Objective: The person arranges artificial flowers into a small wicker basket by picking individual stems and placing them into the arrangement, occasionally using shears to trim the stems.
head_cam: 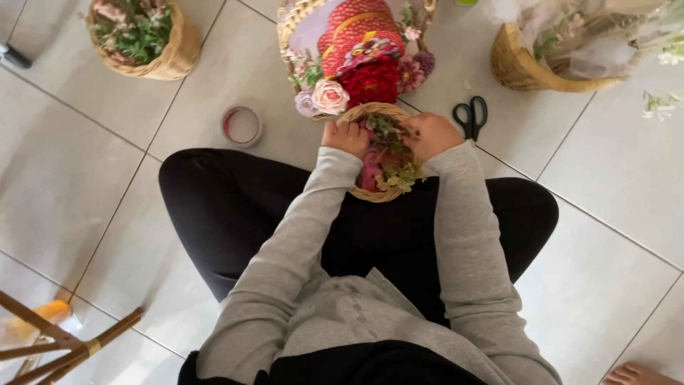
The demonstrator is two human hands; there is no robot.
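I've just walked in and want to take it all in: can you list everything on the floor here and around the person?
small wicker basket: one, tan, in the lap, filled with pink and green flowers
decorated basket: one, tan, top centre, with red hat-shaped boxes and pink, red and purple flowers
basket of greenery: one, tan, top left
wrapped basket: one, tan, top right, with pale wrapping
scissors: one pair, black, right of the hands
tape roll: one, reddish rim, on the tiles left of the hands
wooden sticks: several, brown, bottom left
bare foot: one, bottom right corner
left hand: on the small basket's left rim
right hand: on its right rim
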